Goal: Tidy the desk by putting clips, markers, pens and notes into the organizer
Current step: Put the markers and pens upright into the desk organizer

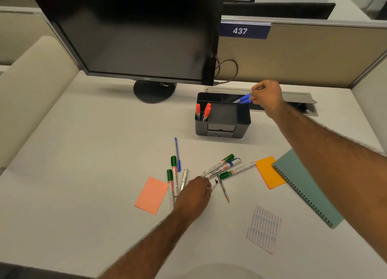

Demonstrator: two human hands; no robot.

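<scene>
A black desk organizer (243, 119) stands behind the clutter with two red-capped markers (206, 111) upright in its front left slot. My right hand (267, 95) holds blue-capped markers (244, 98) over its back compartment. My left hand (193, 192) rests on the pile of green-capped markers (173, 163) and pens, fingers curled around a marker with a black tip (215, 182). A blue pen (177, 153) and an orange-tipped pen (223, 189) lie loose. Sticky notes lie flat: a salmon pad (151, 195) and an orange pad (269, 172).
A black monitor (134, 31) on a round stand fills the back left. A teal spiral notebook (303, 186) lies at the right under my right forearm. A printed sheet of labels (263, 228) sits near the front. A cable hatch (301, 102) is open behind the organizer.
</scene>
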